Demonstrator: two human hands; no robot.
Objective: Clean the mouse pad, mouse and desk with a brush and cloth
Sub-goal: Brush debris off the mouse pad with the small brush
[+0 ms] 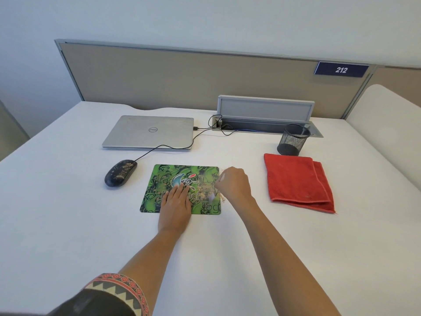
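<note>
Right hand (234, 185) works a brush (211, 196) at the mouse pad (159, 188); left hand (176, 205) pins the pad flat.
The right hand's fingers are curled round the small, pale, blurred brush at the pad's right edge, and the left lies straight-fingered on its lower middle. Crumbs (222, 198) gather by the bristles and spill onto the table (68, 213). A hard flick could scatter them toward the folded red cloth (296, 179), and the pad may slide if the left hand eases off. The mouse (120, 173), left of the pad, is speckled too.
</note>
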